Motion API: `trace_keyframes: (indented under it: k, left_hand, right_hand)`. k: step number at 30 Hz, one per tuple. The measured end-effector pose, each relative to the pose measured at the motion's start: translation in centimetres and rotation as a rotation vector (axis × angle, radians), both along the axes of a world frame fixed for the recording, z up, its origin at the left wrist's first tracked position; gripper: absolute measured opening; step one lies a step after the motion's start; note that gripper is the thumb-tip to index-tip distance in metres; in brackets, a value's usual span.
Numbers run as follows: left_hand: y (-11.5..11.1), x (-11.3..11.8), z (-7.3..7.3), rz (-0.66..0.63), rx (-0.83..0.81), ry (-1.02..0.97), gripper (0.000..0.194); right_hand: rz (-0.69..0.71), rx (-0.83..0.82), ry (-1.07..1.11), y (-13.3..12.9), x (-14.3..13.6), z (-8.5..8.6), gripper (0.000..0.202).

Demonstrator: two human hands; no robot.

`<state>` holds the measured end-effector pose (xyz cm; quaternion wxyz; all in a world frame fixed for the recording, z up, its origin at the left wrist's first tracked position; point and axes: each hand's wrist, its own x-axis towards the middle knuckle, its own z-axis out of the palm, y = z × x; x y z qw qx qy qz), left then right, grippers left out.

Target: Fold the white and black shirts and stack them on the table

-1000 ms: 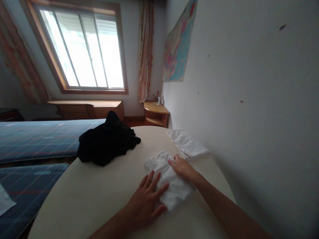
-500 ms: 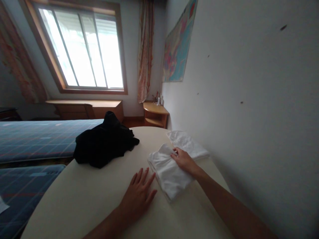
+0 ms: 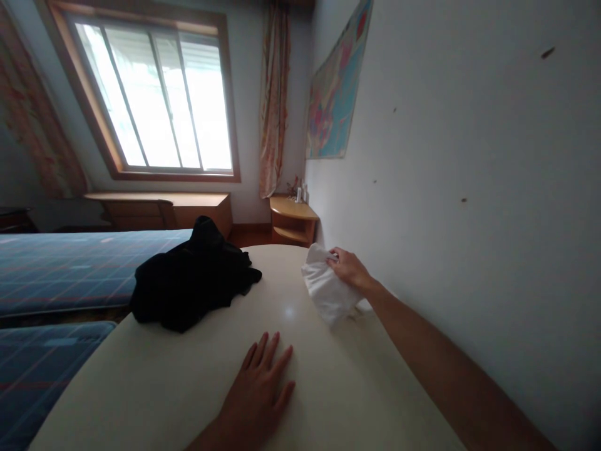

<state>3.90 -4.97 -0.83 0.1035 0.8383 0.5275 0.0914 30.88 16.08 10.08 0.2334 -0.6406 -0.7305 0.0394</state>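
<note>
A white cloth (image 3: 328, 291) is pinched at its upper edge by my right hand (image 3: 351, 270), near the right side of the round cream table (image 3: 188, 376). It hangs in folds from my fingers; whether its lower part touches the table I cannot tell. The other white cloth is mostly hidden behind it. My left hand (image 3: 258, 391) lies flat on the table with the fingers spread, holding nothing. A crumpled black garment (image 3: 192, 275) sits at the table's far left.
A white wall (image 3: 469, 250) runs along the table's right side. Beyond the left edge are blue plaid mattresses (image 3: 84, 269). A small corner shelf (image 3: 293, 210) and a wooden desk (image 3: 201, 200) stand at the back.
My right hand has moved away from me, lifting the white cloth and carrying it over the other white cloth. My left hand still lies flat.
</note>
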Motion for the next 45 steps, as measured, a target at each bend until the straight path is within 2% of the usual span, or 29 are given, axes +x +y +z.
trace_keyframes:
  k: [4,7,10,12,16,19,21,26,28,32,36,41,45]
  left_hand:
    - [0.1,-0.1,-0.1,-0.007,-0.002,-0.009,0.057]
    - [0.3,-0.2,-0.2,-0.013,-0.001,-0.006,0.058]
    - [0.4,-0.3,-0.4,-0.024,0.004,-0.005,0.058]
    - [0.5,-0.3,-0.4,-0.028,0.01,-0.004,0.058]
    - [0.5,-0.3,-0.4,-0.029,0.002,0.004,0.058]
    - [0.5,-0.3,-0.5,-0.029,-0.006,-0.004,0.058]
    - [0.6,-0.3,-0.5,-0.029,-0.011,-0.013,0.058]
    - [0.5,-0.2,-0.4,-0.02,-0.032,-0.019,0.059]
    - [0.5,-0.2,-0.3,-0.019,-0.028,-0.022,0.059]
    - [0.4,-0.3,-0.3,-0.013,-0.032,-0.015,0.059]
    - [0.2,-0.1,0.0,-0.006,-0.039,-0.008,0.059]
    - [-0.1,0.3,0.8,0.02,-0.062,0.003,0.058]
    - [-0.2,0.3,0.9,0.019,-0.029,-0.007,0.057]
  right_hand:
    - [-0.018,0.04,-0.012,2.3,0.8,1.8,0.031]
    - [-0.036,0.054,-0.017,4.0,2.5,2.9,0.034]
    - [-0.091,0.037,-0.023,5.4,5.2,2.9,0.04]
    - [-0.147,0.002,-0.037,5.8,7.3,1.9,0.044]
    - [-0.226,-0.104,-0.093,5.5,10.6,-1.8,0.048]
    - [-0.218,-0.14,-0.127,4.9,11.8,-4.1,0.047]
    - [-0.21,-0.134,-0.149,4.7,12.1,-4.7,0.047]
    - [-0.248,-0.09,-0.221,4.6,10.9,-4.4,0.046]
    - [-0.214,-0.071,-0.24,4.4,9.8,-4.6,0.049]
    - [-0.133,-0.113,-0.254,3.2,7.5,-6.7,0.06]
    - [-0.182,-0.169,-0.283,1.8,6.5,-8.4,0.071]
    - [-0.17,-0.219,-0.277,-0.1,5.0,-7.8,0.072]
    - [-0.131,-0.224,-0.252,-3.5,1.8,-7.9,0.069]
